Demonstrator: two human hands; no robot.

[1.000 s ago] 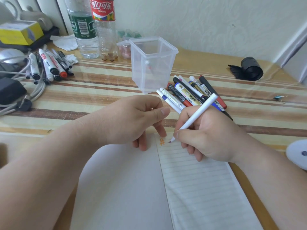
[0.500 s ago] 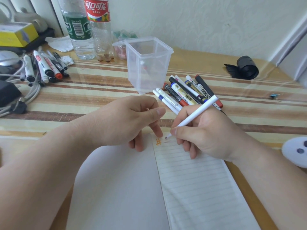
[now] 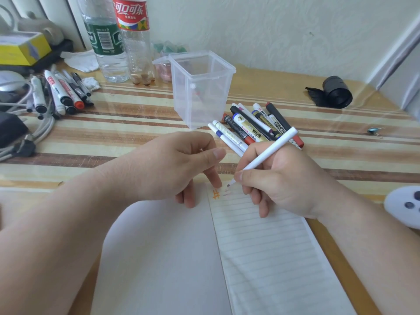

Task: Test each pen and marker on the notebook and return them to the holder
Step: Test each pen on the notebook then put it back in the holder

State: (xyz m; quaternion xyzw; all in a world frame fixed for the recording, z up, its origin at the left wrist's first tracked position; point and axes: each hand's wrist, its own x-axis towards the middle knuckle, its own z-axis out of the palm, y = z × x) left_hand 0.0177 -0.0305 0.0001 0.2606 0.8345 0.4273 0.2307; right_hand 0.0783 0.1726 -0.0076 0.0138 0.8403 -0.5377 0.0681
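Observation:
An open notebook (image 3: pixel 268 258) lies in front of me with an orange mark (image 3: pixel 216 194) at the top of its lined right page. My right hand (image 3: pixel 281 180) grips a white pen (image 3: pixel 268 153), whose tip is at the page just right of that mark, by a faint pale stroke. My left hand (image 3: pixel 172 164) rests two fingers on the notebook's top edge. Its thumb and curled forefinger pinch a small pale piece that looks like the pen's cap. The clear plastic holder (image 3: pixel 202 92) stands behind the hands. Several pens and markers (image 3: pixel 256 126) lie beside it on the right.
A second heap of markers (image 3: pixel 61 92) lies at the far left among cables (image 3: pixel 34 135). Two plastic bottles (image 3: pixel 118 37) stand behind the holder, next to a yellow box (image 3: pixel 20 51). A black roll (image 3: pixel 336 92) sits at the back right and a white device (image 3: pixel 404 205) at the right edge.
The pen tip has shifted slightly at the top of the lined page, and a faint pale stroke now shows beside the orange mark. The view drifted a little. My left hand keeps its hold.

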